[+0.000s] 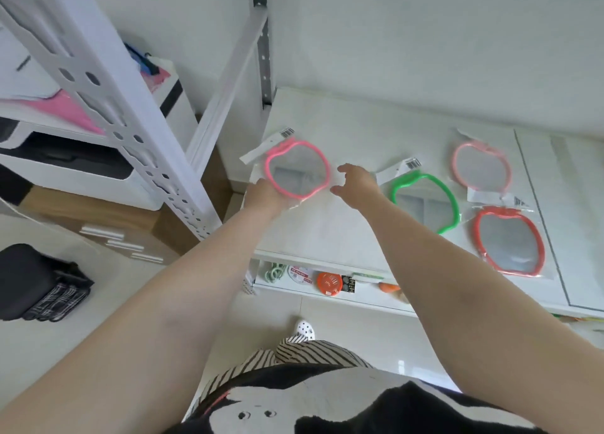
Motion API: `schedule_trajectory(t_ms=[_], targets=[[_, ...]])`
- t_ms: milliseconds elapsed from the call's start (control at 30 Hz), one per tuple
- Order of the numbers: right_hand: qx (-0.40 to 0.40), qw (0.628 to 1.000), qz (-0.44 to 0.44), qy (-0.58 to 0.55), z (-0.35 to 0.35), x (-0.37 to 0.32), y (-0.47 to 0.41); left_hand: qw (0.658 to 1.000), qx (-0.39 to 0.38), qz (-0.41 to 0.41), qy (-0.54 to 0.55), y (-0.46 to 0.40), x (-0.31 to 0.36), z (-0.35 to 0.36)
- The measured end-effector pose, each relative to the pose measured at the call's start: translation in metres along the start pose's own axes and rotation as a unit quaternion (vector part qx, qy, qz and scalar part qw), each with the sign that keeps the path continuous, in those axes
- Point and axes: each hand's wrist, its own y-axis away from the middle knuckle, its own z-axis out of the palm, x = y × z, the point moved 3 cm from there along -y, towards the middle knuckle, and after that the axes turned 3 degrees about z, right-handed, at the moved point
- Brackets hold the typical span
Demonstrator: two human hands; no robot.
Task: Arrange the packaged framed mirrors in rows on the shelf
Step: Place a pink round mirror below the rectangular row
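On the white shelf [327, 231] lie 4 bagged mirrors. The left hand [263, 193] grips the near edge of the pink mirror [296, 169] at the shelf's left end. The right hand [354, 181] hovers released, fingers loose, beside the green mirror [425, 201]. A pale pink mirror [481, 166] and a red mirror [509, 240] lie farther right.

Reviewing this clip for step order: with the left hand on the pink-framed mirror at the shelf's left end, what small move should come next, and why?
Probably lower the pink-framed mirror flat onto the shelf and let go. The left hand holds its near edge, the right hand hovers open beside it, and bare shelf lies left of the green-framed mirror, in line with that row.
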Motion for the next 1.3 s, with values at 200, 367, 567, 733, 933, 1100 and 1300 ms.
schedule_trajectory(t_ms=[200,367,567,733,933,1100,1300], targets=[[-0.025,1.000,0.006,0.006,0.011,-0.013,-0.045,0.978,0.024,-0.078,0.192,-0.027,-0.002,0.000],[-0.037,0.999,0.032,-0.020,0.015,-0.017,-0.064,0.937,0.042,-0.107,0.330,-0.043,-0.002,0.012],[-0.052,0.980,0.073,-0.175,0.010,-0.010,-0.062,0.895,0.020,-0.078,0.439,-0.041,0.012,0.002],[-0.011,0.956,0.112,-0.273,-0.004,-0.004,-0.041,0.884,0.015,-0.046,0.466,-0.029,0.023,-0.013],[-0.004,0.873,0.125,-0.472,-0.009,0.006,0.017,0.869,-0.014,-0.004,0.495,0.007,0.020,-0.018],[0.038,0.834,0.142,-0.531,-0.001,0.022,0.094,0.871,-0.048,0.016,0.488,0.049,0.008,-0.014],[0.101,0.804,0.180,-0.557,0.012,0.055,0.187,0.889,-0.074,0.017,0.452,0.103,0.001,0.008]])
